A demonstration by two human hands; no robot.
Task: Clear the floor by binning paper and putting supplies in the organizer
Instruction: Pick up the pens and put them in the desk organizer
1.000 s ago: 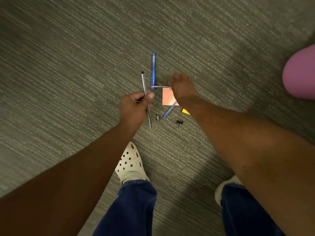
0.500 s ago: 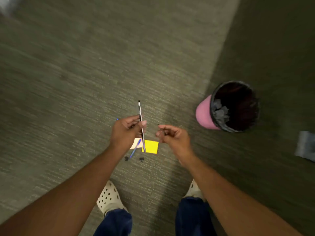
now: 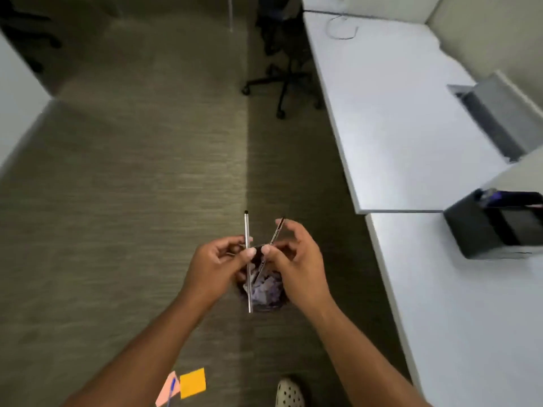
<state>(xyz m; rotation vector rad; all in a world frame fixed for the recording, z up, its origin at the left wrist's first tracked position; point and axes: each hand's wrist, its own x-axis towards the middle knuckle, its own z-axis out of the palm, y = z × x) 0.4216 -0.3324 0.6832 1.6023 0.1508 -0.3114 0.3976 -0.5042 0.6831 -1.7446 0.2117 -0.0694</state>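
Note:
My left hand [image 3: 216, 267] pinches a silver pen [image 3: 247, 230] that stands nearly upright. My right hand [image 3: 296, 265] pinches a second, darker pen [image 3: 277, 230] tilted to the right; the two hands are close together at chest height. Below them, partly hidden by the hands, stands the bin [image 3: 264, 292] with crumpled paper inside. The black organizer [image 3: 493, 227] sits on the white desk [image 3: 458, 304] at the right. On the floor near the bottom edge lie an orange sticky note [image 3: 192, 382], a pink note [image 3: 170, 389] and a blue pen [image 3: 171, 390].
A second white desk [image 3: 390, 113] runs along the right with a cable and a grey metal tray [image 3: 496, 116]. A black office chair [image 3: 282, 71] stands at the far end of the carpet aisle. My shoe [image 3: 289, 393] is at the bottom.
I have risen from the floor, so the desks, chair and organizer came into view. My right hand now holds a pen next to the left hand's pen, above the bin.

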